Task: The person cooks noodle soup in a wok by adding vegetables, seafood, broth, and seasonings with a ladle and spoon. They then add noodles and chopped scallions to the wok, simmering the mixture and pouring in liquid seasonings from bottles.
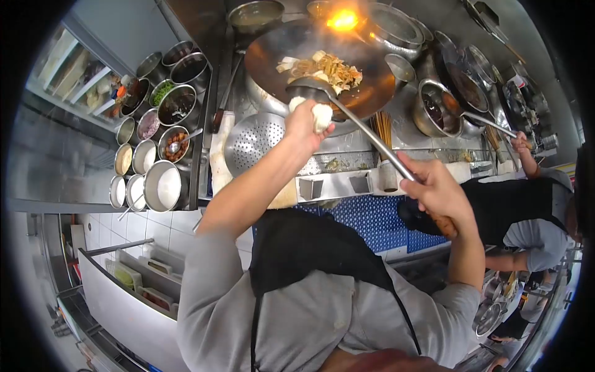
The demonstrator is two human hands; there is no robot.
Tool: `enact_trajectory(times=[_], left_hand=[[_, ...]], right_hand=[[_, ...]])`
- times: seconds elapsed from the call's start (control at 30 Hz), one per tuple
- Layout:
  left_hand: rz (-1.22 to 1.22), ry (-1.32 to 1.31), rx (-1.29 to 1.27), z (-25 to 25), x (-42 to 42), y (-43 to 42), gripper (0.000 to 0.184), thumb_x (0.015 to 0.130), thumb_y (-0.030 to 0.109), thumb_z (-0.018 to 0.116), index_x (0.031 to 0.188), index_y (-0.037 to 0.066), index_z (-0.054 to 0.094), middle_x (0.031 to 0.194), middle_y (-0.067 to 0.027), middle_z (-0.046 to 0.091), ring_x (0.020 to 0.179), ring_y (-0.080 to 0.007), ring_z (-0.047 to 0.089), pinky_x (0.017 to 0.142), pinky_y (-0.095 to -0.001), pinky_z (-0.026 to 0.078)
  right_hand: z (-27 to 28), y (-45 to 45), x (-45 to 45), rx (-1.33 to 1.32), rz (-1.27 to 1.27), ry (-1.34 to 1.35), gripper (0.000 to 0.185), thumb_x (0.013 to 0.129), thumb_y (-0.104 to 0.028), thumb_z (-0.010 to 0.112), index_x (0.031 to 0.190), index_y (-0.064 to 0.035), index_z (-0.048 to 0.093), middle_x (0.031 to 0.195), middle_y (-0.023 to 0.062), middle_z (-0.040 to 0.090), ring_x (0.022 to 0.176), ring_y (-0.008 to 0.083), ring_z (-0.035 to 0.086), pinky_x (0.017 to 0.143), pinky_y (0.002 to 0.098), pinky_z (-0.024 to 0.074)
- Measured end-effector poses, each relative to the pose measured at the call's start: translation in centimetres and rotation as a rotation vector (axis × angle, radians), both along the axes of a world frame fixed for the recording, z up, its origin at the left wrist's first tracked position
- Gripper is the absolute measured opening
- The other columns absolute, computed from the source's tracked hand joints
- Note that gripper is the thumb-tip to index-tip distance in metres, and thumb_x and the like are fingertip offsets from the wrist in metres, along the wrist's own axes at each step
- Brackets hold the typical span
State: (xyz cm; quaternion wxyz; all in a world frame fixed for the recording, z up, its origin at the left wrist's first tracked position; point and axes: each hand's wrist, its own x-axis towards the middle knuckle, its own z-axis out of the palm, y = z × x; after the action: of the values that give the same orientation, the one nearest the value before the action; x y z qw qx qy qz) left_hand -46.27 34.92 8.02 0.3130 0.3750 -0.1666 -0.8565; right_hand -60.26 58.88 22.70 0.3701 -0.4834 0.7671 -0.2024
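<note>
1. Head view: one wok (266,59) sits at top centre, one bright flame (343,20) at its far edge.
2. One heap of food (328,68), pale and brown pieces, lies in the wok.
3. One right hand (437,189) is wrapped around one long ladle (370,133), near its wooden end; the ladle's bowl is in the wok, just beside the food.
4. One left hand (302,127) is closed on one bunched white cloth (322,118) at the wok's near rim; whether it grips the rim too, I cannot tell.
5. One perforated strainer (253,141) lies beneath the left forearm.
6. About fourteen metal containers (162,186) cluster at left; one holds chopped greens (162,93).
7. Far right, one white item (518,81) has marks too small to read.
8. One co-worker's hand (522,142) grasps a second ladle (489,121), which reaches over a metal pot (427,127).
</note>
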Motion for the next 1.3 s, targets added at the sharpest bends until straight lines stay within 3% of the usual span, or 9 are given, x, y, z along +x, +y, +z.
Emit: enact_trajectory(times=[0.17, 0.27, 0.3, 0.4, 0.53, 0.83, 0.93, 1.07, 1.3], left_hand=[[0.062, 0.04, -0.044, -4.0, -0.4, -0.4, 0.015, 0.089, 0.014, 0.056, 0.103, 0.008, 0.054, 0.084, -0.0086, 0.063, 0.068, -0.0217, 0.063, 0.049, -0.0387, 0.055], [0.088, 0.115, -0.027, -6.7, 1.1, 2.0, 0.018, 0.085, 0.008, 0.057, 0.103, 0.008, 0.054, 0.082, -0.0101, 0.062, 0.064, -0.0229, 0.064, 0.045, -0.0392, 0.053], [0.068, 0.079, -0.035, -6.0, 2.7, 4.2, 0.017, 0.086, 0.008, 0.056, 0.103, 0.008, 0.054, 0.083, -0.0103, 0.062, 0.064, -0.0232, 0.064, 0.045, -0.0394, 0.053], [0.08, 0.089, -0.063, -2.5, 3.3, 3.4, 0.017, 0.087, 0.009, 0.056, 0.103, 0.008, 0.054, 0.083, -0.0108, 0.062, 0.064, -0.0236, 0.064, 0.045, -0.0393, 0.053], [0.041, -0.042, 0.0, -1.5, 0.3, -1.6, 0.014, 0.095, 0.023, 0.053, 0.1, 0.01, 0.057, 0.085, -0.0077, 0.064, 0.071, -0.0223, 0.062, 0.054, -0.0391, 0.054], [0.067, -0.029, 0.001, -5.9, -2.8, -4.8, 0.017, 0.086, 0.015, 0.062, 0.099, 0.005, 0.059, 0.084, -0.011, 0.065, 0.067, -0.0234, 0.064, 0.05, -0.0386, 0.055], [-0.003, -0.023, -0.032, -6.6, -3.1, -5.6, 0.02, 0.086, 0.017, 0.063, 0.101, 0.005, 0.059, 0.085, -0.0107, 0.065, 0.069, -0.023, 0.064, 0.053, -0.0385, 0.057], [-0.189, 0.022, -0.033, -7.1, -1.4, -6.2, 0.02, 0.089, 0.027, 0.067, 0.1, 0.011, 0.061, 0.085, -0.0065, 0.066, 0.072, -0.0223, 0.065, 0.056, -0.0398, 0.057], [-0.257, 0.137, -0.151, -7.8, 9.0, -2.5, 0.033, 0.084, 0.027, 0.075, 0.109, 0.008, 0.063, 0.094, -0.0061, 0.068, 0.076, -0.0213, 0.068, 0.059, -0.0392, 0.056]], right_hand=[[-7.0, -6.2, -1.9, -0.182, 0.067, 0.498, 0.049, 0.085, -0.016, 0.065, 0.13, 0.0026, 0.058, 0.081, 0.0271, 0.065, 0.081, 0.0414, 0.068, 0.077, 0.0471, 0.0508], [-9.1, -8.2, -1.0, -0.328, -0.05, 0.518, 0.055, 0.085, -0.013, 0.064, 0.137, 0.0007, 0.051, 0.084, 0.032, 0.061, 0.079, 0.05, 0.061, 0.076, 0.044, 0.0509], [-7.2, -7.4, -0.1, -0.347, -0.003, 0.624, 0.058, 0.084, -0.011, 0.066, 0.138, 0.0023, 0.05, 0.088, 0.0285, 0.066, 0.074, 0.0359, 0.067, 0.073, 0.0401, 0.0519], [-4.3, -4.7, 1.8, -0.347, -0.166, 0.36, 0.055, 0.082, -0.01, 0.068, 0.134, 0.003, 0.055, 0.11, 0.0292, 0.067, 0.096, 0.0391, 0.069, 0.087, 0.0415, 0.0507], [-3.3, -5.2, 4.0, -0.475, -0.221, 0.019, 0.065, 0.082, -0.006, 0.068, 0.144, -0.0037, 0.048, 0.09, 0.0127, 0.068, 0.069, 0.0134, 0.056, 0.072, 0.029, 0.0501], [-11.3, -2.2, 3.0, -0.297, -0.305, 0.528, 0.062, 0.087, -0.003, 0.062, 0.147, -0.0015, 0.045, 0.067, 0.0047, 0.06, 0.047, 0.0111, 0.048, 0.049, 0.0291, 0.0401], [-10.8, -1.6, 1.4, -0.255, -0.612, -0.379, 0.061, 0.088, -0.003, 0.061, 0.146, 0.0016, 0.043, 0.07, 0.0085, 0.063, 0.044, 0.0134, 0.049, 0.046, 0.0306, 0.0413], [-12.5, -2.8, 0.1, -0.188, -0.41, 0.224, 0.063, 0.091, -0.005, 0.061, 0.149, 0.0013, 0.038, 0.07, 0.004, 0.058, 0.044, 0.0092, 0.049, 0.039, 0.0278, 0.0384], [-5.5, -11.3, -1.2, -0.386, -0.297, -0.146, 0.06, 0.089, -0.003, 0.06, 0.146, 0.0043, 0.042, 0.058, -0.0002, 0.051, 0.044, 0.0089, 0.049, 0.039, 0.0272, 0.0381]])
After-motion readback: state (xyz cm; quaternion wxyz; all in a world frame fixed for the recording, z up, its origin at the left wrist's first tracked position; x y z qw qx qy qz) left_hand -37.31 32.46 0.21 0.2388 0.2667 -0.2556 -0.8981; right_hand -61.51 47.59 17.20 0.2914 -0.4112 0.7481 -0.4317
